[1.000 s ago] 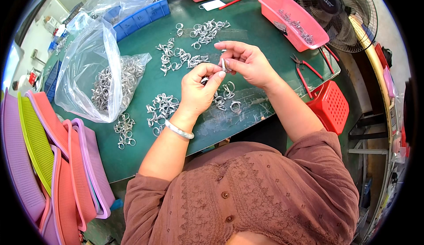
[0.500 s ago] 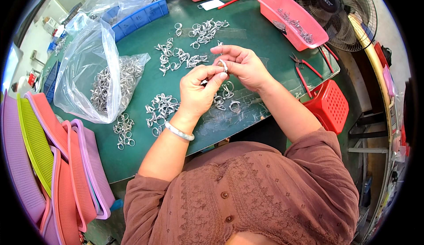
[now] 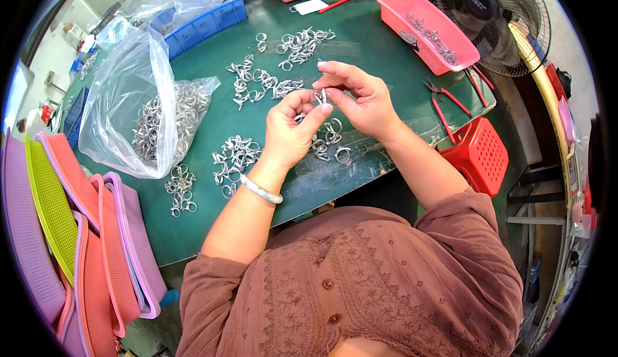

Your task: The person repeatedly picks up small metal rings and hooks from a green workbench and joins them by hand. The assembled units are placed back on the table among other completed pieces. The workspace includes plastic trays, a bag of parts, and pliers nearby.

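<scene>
Above the green table, my left hand (image 3: 295,125) pinches a small silver ring (image 3: 324,96) between thumb and fingers. The thumb and index finger of my right hand (image 3: 364,103) grip the same ring from the other side, its other fingers raised. Loose silver rings lie around my hands: a pile (image 3: 237,157) left of my left wrist, a few (image 3: 331,131) just below my fingers, a row (image 3: 257,83) beyond my left hand and another pile (image 3: 302,46) farther back. A clear plastic bag (image 3: 122,106) full of rings lies at the left.
Red-handled pliers (image 3: 444,103) lie at the right, near a pink tray (image 3: 421,28) holding rings. A red plastic stool (image 3: 479,154) stands by the table's right edge, a fan (image 3: 489,9) behind. Stacked baskets (image 3: 96,228) crowd the left side. A blue crate (image 3: 206,22) sits at the back.
The ring has turned between my fingertips and now stands more upright. My right hand has shifted slightly, with its fingers lifted a little more. The piles look the same.
</scene>
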